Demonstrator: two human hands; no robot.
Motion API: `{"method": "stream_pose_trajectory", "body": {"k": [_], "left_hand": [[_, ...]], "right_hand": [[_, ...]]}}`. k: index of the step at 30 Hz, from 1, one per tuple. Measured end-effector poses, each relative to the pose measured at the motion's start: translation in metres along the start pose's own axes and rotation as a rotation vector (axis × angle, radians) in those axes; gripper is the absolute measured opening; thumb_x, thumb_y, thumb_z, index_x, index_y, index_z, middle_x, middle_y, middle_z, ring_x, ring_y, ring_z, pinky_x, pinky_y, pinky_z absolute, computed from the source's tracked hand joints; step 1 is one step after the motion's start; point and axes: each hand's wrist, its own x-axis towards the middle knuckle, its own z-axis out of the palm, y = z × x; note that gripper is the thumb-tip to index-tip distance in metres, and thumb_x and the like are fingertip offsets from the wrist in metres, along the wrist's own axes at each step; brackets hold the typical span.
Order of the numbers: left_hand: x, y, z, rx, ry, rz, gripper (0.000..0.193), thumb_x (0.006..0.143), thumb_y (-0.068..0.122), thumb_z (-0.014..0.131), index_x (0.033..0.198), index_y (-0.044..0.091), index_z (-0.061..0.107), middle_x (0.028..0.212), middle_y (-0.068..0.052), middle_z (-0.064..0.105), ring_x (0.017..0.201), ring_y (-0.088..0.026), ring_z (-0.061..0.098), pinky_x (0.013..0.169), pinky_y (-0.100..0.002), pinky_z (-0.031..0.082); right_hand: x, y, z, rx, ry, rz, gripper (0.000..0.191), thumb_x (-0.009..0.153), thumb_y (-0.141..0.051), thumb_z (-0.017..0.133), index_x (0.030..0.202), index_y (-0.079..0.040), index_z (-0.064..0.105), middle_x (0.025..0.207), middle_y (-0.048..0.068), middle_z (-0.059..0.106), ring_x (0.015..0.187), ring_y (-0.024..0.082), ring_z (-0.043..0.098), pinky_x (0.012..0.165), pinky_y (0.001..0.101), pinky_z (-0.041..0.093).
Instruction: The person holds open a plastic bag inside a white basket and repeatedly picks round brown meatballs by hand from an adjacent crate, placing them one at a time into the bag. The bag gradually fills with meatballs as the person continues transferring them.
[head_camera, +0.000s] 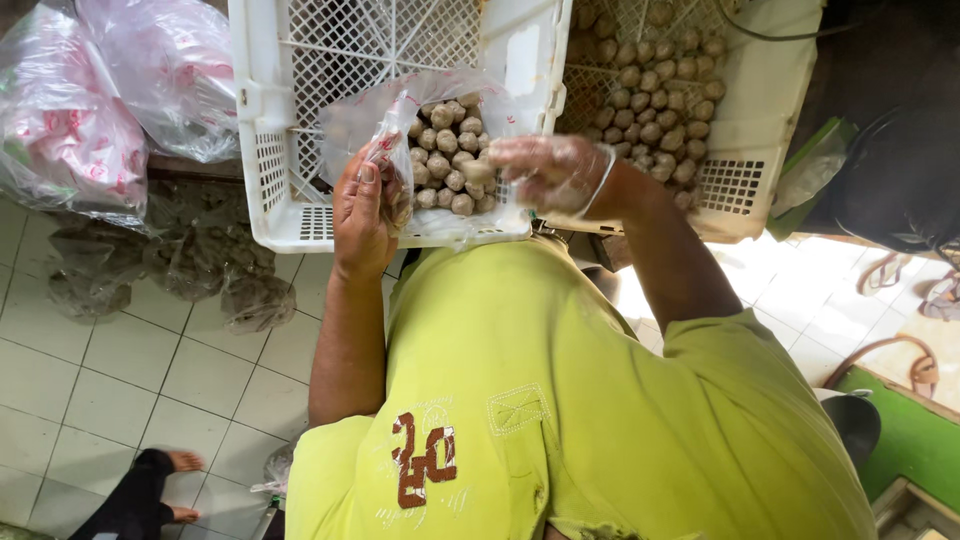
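My left hand (362, 205) is closed on the side of a clear plastic bag (440, 140), with my fingers pinching the thin plastic so the bag stays open. The bag is full of little round brown meatballs (447, 155), and it sits between my two hands, just in front of my tummy. My right hand (548, 170) has a thin see-through glove on it, and it is at the other side of the bag, right by the top. Its fingers are curled around a meatball and touch the bag's edge. The bag lies in a white plastic crate (300, 215) with lots of tiny holes in its walls. Just beside it, on my right, is a second white crate (735, 185), and many more meatballs (650, 90) lie loose in there, near my gloved hand. I have on a lime green shirt (560, 400). Off to my left are some pink and clear bags (90, 110) in a pile above the white tiled floor (120, 370), well away from my hands
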Motion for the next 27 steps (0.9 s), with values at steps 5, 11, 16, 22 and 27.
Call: {"method": "stream_pose_trajectory", "body": {"k": [5, 11, 16, 22, 27], "left_hand": [[-0.004, 0.0, -0.001, -0.024, -0.037, 0.017, 0.04, 0.115, 0.023, 0.051, 0.147, -0.001, 0.054, 0.099, 0.004, 0.053, 0.083, -0.006, 0.044, 0.072, -0.021, 0.039], [0.0, -0.003, 0.0, -0.011, -0.045, 0.043, 0.042, 0.115, 0.023, 0.053, 0.148, -0.003, 0.053, 0.094, 0.004, 0.047, 0.084, -0.007, 0.041, 0.072, -0.022, 0.035], [0.0, -0.003, 0.003, -0.026, -0.06, 0.042, 0.044, 0.115, 0.026, 0.053, 0.149, -0.003, 0.052, 0.091, 0.004, 0.046, 0.078, -0.006, 0.039, 0.066, -0.022, 0.033], [-0.001, 0.001, 0.007, -0.023, -0.061, 0.059, 0.046, 0.115, 0.027, 0.054, 0.15, -0.002, 0.052, 0.09, 0.004, 0.045, 0.076, -0.006, 0.038, 0.062, -0.022, 0.031], [-0.001, 0.001, 0.004, -0.039, -0.056, 0.041, 0.045, 0.115, 0.026, 0.054, 0.151, -0.001, 0.051, 0.092, 0.004, 0.044, 0.078, -0.007, 0.039, 0.063, -0.023, 0.033]], "right_hand": [[-0.011, 0.068, -0.065, -0.589, 0.396, 0.813, 0.025, 0.114, -0.031, 0.062, 0.121, -0.007, 0.065, 0.11, 0.011, 0.073, 0.087, 0.014, 0.072, 0.078, 0.0347, 0.066], [-0.006, 0.134, -0.062, -1.014, -0.2, 1.041, 0.026, 0.109, -0.026, 0.066, 0.124, -0.005, 0.066, 0.108, 0.01, 0.071, 0.086, 0.014, 0.068, 0.075, 0.0321, 0.062], [-0.006, 0.136, -0.049, -0.915, -0.278, 1.08, 0.029, 0.104, -0.022, 0.07, 0.126, -0.004, 0.066, 0.107, 0.009, 0.07, 0.086, 0.014, 0.066, 0.072, 0.0298, 0.058], [-0.016, 0.026, -0.076, 0.239, 0.214, 1.016, 0.034, 0.098, -0.017, 0.074, 0.128, -0.002, 0.067, 0.105, 0.008, 0.068, 0.085, 0.013, 0.062, 0.068, 0.0272, 0.055], [0.008, -0.002, -0.039, 0.092, -0.082, 0.484, 0.044, 0.092, -0.007, 0.075, 0.134, 0.001, 0.062, 0.107, 0.008, 0.071, 0.09, 0.012, 0.069, 0.077, 0.0275, 0.062]]}}
